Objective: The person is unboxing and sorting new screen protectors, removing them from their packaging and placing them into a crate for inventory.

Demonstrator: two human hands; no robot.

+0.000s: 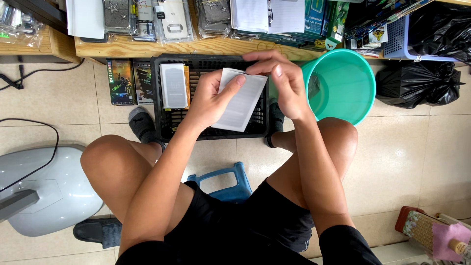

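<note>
White packet (pixel 242 101) pinched between left hand (pixel 211 100) and right hand (pixel 284 83), both grips closed.

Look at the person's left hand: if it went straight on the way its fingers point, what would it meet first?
The left hand points up and rightward, pinching a white packet. Straight on, it would likely first meet the right hand, which touches the packet's far edge. Depth is unclear, so this is a judgement.
</note>
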